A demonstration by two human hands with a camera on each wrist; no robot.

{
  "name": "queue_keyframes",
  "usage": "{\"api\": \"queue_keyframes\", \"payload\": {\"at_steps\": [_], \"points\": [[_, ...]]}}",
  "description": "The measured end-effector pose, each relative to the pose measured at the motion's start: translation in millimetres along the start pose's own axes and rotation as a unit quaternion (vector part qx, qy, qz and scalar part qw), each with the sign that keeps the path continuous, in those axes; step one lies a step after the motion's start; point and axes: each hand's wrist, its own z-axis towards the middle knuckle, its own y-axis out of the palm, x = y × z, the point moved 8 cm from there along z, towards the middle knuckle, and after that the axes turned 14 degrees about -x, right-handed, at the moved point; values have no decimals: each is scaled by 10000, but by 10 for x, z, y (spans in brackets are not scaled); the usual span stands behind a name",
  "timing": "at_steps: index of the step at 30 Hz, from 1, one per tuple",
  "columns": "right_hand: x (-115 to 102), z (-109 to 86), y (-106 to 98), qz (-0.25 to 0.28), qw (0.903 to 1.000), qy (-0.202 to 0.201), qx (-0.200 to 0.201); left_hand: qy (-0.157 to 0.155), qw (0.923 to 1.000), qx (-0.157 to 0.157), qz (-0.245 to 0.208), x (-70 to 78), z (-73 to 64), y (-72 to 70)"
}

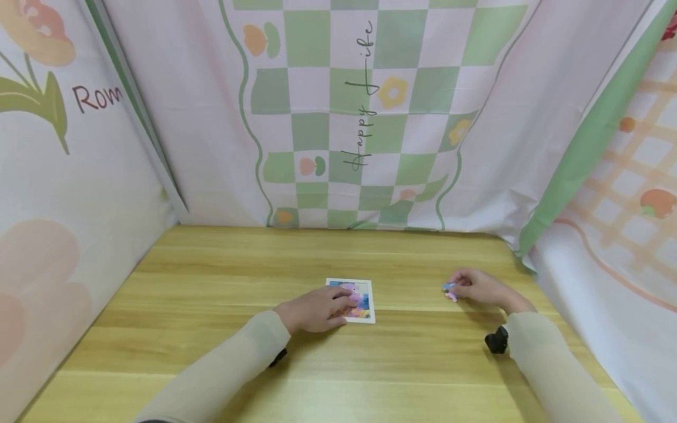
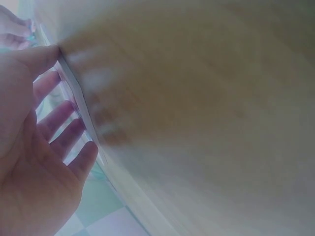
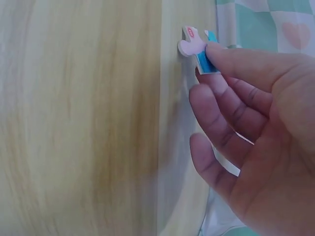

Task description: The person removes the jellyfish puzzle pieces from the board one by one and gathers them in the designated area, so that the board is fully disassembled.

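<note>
A small white-framed jigsaw puzzle (image 1: 365,294) lies on the table, its picture pink, blue and yellow. My left hand (image 1: 319,308) rests across its left part with fingers spread, hiding some of the picture. From the left wrist view, the fingertips and thumb of the left hand (image 2: 42,132) touch the board by its pale edge (image 2: 78,93). Off to the right, my right hand (image 1: 483,289) holds a pink and blue jigsaw piece (image 1: 451,291) above the table. In the right wrist view, the thumb and fingers pinch this piece (image 3: 203,56), and the other fingers are bent loosely.
The wooden table (image 1: 412,364) reaches back to a green-and-white checked curtain (image 1: 349,135). Printed cloth hangs at the left (image 1: 63,194) and right (image 1: 624,194) sides. A dark wrist device (image 1: 497,340) sits at the right cuff.
</note>
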Motion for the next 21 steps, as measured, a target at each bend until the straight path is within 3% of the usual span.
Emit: {"api": "queue_keyframes", "payload": {"at_steps": [12, 21], "points": [[126, 14, -11, -394, 9987, 274, 157, -92, 9999, -71, -114, -14, 4, 6], [96, -1, -5, -373, 9990, 205, 156, -88, 9999, -41, -104, -12, 3, -5]]}}
